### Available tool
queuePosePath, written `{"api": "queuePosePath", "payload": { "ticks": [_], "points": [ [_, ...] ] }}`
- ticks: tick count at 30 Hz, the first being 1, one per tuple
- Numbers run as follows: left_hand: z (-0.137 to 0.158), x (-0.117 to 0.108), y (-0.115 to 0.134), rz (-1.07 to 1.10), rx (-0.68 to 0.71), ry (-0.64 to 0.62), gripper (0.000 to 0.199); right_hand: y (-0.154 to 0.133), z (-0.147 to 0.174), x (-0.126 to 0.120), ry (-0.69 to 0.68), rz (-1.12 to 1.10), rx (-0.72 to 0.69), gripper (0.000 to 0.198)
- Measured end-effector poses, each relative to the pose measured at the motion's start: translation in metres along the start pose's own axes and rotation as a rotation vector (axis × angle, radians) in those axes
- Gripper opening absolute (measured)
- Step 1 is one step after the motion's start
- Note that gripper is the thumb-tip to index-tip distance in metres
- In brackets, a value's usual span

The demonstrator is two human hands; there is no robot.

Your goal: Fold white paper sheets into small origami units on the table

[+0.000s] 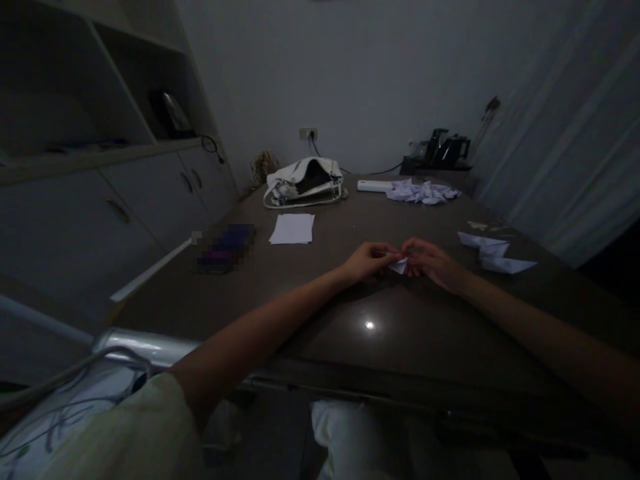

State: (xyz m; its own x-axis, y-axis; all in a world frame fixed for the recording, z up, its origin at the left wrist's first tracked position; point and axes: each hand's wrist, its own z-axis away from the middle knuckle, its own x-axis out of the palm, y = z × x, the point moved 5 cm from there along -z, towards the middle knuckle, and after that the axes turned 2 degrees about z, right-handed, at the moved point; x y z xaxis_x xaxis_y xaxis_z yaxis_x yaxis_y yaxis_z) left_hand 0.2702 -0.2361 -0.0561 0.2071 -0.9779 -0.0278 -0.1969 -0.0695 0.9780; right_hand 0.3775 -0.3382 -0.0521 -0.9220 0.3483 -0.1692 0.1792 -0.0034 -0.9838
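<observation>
A small piece of folded white paper (399, 266) is held between my two hands above the dark table. My left hand (371, 260) pinches it from the left, thumb and fingers closed on its upper edge. On the other side, my right hand (433, 264) has its fingertips closed at the paper's right edge. The fingers cover much of the paper, so its full shape is hidden. To the right lie a few folded white paper pieces (494, 248). A stack of flat white paper sheets (293, 229) rests left of my hands.
A white handbag (306, 181) stands at the table's back, with a white bar-shaped object (374, 186) and a heap of folded paper (423, 191) to its right. A blurred dark object (225, 250) lies at left. Black kettles (453, 151) stand in the back right corner.
</observation>
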Motion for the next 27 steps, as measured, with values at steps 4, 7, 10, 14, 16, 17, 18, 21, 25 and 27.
{"api": "queuePosePath", "payload": {
  "ticks": [4, 7, 10, 14, 16, 17, 18, 21, 25, 27],
  "points": [
    [0.002, -0.004, 0.000, 0.031, 0.020, 0.037, 0.037, -0.003, -0.006, 0.005, -0.040, 0.094, 0.067, 0.035],
    [0.002, -0.008, -0.003, 0.045, 0.014, 0.108, 0.042, -0.003, -0.009, 0.009, -0.063, 0.196, 0.051, 0.043],
    [0.001, -0.007, -0.004, 0.036, 0.002, 0.158, 0.031, -0.003, -0.009, 0.009, -0.040, 0.220, 0.015, 0.045],
    [0.002, -0.005, -0.001, -0.016, -0.001, 0.214, 0.017, -0.002, -0.004, 0.010, 0.000, 0.242, -0.014, 0.042],
    [0.002, -0.004, 0.000, -0.059, -0.014, 0.240, 0.014, -0.002, -0.002, 0.010, 0.020, 0.248, -0.027, 0.039],
    [0.002, -0.005, -0.001, -0.082, -0.023, 0.254, 0.015, -0.002, -0.001, 0.009, 0.035, 0.251, -0.031, 0.037],
    [0.002, -0.005, -0.001, -0.104, -0.031, 0.267, 0.017, -0.001, 0.000, 0.009, 0.046, 0.255, -0.035, 0.035],
    [0.001, -0.007, -0.004, -0.154, -0.049, 0.294, 0.020, 0.000, 0.002, 0.008, 0.058, 0.264, -0.042, 0.032],
    [-0.001, -0.007, -0.007, -0.191, -0.060, 0.314, 0.019, 0.001, 0.003, 0.007, 0.057, 0.273, -0.048, 0.029],
    [0.000, -0.005, -0.006, -0.197, -0.054, 0.324, 0.018, 0.001, 0.003, 0.006, 0.059, 0.277, -0.050, 0.028]
  ]
}}
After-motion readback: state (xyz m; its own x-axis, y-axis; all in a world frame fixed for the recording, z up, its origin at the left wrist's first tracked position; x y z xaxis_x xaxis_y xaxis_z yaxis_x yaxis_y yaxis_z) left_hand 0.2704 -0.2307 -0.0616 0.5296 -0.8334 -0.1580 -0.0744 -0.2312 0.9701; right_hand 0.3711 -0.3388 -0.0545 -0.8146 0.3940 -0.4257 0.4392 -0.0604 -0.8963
